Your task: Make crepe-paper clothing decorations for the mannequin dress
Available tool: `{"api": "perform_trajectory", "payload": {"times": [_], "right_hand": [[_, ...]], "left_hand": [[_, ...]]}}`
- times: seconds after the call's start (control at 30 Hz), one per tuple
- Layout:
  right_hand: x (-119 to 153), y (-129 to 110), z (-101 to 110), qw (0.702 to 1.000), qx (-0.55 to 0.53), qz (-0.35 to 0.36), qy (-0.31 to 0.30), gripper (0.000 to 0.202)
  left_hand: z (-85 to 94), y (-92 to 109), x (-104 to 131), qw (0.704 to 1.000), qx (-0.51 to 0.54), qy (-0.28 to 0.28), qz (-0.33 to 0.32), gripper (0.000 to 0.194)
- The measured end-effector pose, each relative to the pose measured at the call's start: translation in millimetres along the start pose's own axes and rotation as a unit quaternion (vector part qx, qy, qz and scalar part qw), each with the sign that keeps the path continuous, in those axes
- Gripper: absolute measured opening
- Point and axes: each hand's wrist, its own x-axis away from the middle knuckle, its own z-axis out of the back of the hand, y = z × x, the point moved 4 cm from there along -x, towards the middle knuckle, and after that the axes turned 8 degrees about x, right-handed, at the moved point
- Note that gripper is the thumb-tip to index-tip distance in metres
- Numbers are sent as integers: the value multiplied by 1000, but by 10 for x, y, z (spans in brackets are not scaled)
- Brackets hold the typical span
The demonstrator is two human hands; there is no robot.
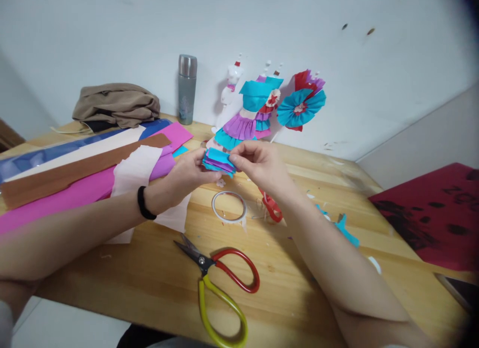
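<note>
Between my two hands is a small layered bundle of blue and purple crepe paper, held above the table. My left hand is closed around its left side, wearing a black wristband. The fingertips of my right hand pinch the bundle's right edge. Just behind it stands a small mannequin form dressed in a blue and purple ruffled paper dress. Below my hands lies a roll of narrow white tape. Nearer to me rest scissors with one red and one yellow handle, blades apart.
Coloured crepe paper sheets lie at left, with a brown cloth behind them. A grey flask and a blue paper rosette stand by the wall. Blue scraps, a red strip and a dark red board are at right.
</note>
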Motion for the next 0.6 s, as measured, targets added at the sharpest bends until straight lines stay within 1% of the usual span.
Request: {"api": "perform_trajectory", "payload": {"times": [0.1, 0.2, 0.27, 0.33, 0.4, 0.5, 0.6], "right_hand": [[16, -49, 43, 997, 70, 33, 27, 11], [22, -77, 53, 993, 105, 55, 22, 12], [21, -72, 51, 993, 103, 50, 13, 13], [18, -57, 43, 995, 87, 38, -1, 15], [15, -41, 32, 997, 69, 30, -15, 18], [12, -22, 17, 998, 50, 22, -32, 24], [15, -17, 8, 999, 25, 16, -44, 30]], "left_hand": [[-18, 15, -6, 1000, 15, -12, -4, 40], [24, 88, 9, 999, 12, 35, -37, 49], [58, 149, 28, 996, 0, 65, -59, 44], [61, 191, 42, 997, -19, 57, -55, 32], [57, 211, 49, 998, -37, 46, -38, 26], [63, 225, 53, 997, -51, 53, -26, 24], [54, 219, 54, 998, -39, 49, -15, 26]]}}
